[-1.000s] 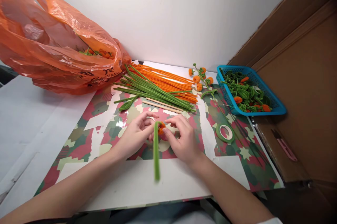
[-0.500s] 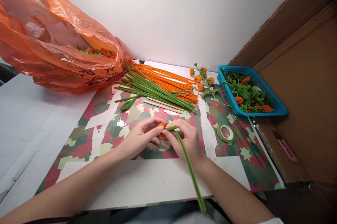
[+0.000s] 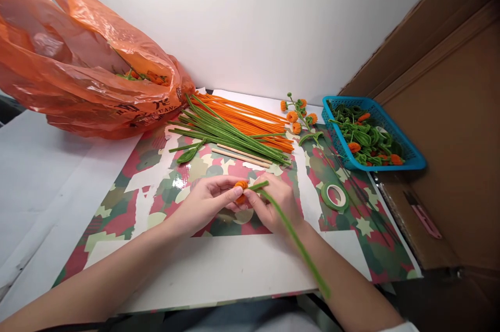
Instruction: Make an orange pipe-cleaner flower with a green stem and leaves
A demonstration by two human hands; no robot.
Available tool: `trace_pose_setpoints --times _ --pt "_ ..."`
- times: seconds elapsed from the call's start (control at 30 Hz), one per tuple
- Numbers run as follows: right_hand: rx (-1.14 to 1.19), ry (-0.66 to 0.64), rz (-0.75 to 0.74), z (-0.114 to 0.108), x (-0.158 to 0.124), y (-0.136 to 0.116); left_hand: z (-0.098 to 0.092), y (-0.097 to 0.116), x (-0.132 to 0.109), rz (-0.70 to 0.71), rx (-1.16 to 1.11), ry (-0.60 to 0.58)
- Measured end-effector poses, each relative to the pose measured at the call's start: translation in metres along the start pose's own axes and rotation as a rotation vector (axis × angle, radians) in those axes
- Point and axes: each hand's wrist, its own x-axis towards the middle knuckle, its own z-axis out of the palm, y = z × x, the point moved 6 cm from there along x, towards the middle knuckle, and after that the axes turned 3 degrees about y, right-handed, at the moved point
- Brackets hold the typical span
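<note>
- A green pipe cleaner [image 3: 299, 246] is seen slanting across the right forearm, its far end at an orange pompom [image 3: 240, 185].
- The orange pompom is pinched by the left hand [image 3: 205, 203]; the pipe cleaner beside it is gripped by the right hand [image 3: 275, 207], over a camouflage mat [image 3: 156, 186].
- A green tape roll [image 3: 335, 196] is laid near the right hand.
- 2 wooden sticks [image 3: 239, 157] are laid beyond.

One bag [image 3: 78, 72], one basket [image 3: 386, 167], one tape roll [image 3: 324, 195], two wooden sticks [image 3: 242, 157], two hands: left hand [image 3: 203, 202], right hand [image 3: 275, 206].
</note>
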Motion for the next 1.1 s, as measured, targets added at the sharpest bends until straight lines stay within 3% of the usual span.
trace_pose_setpoints --times 0.2,0.47,0.73,0.87,1.1 --pt "-0.050 -0.121 -0.090 0.009 -0.002 -0.001 0.000 -0.006 0.001 -0.050 0.023 -0.036" --pt "-0.035 -0.078 -0.097 0.010 -0.002 -0.005 0.000 -0.012 0.002 -0.077 0.034 -0.039" --pt "0.262 -0.096 0.234 0.015 -0.005 0.006 0.000 -0.008 0.001 -0.041 -0.016 0.040" --pt "0.321 -0.084 0.317 0.016 -0.005 0.011 0.001 -0.002 -0.002 -0.003 0.003 0.102" --pt "0.486 -0.193 0.574 0.025 -0.011 0.019 -0.001 0.006 -0.004 0.064 0.132 0.146"
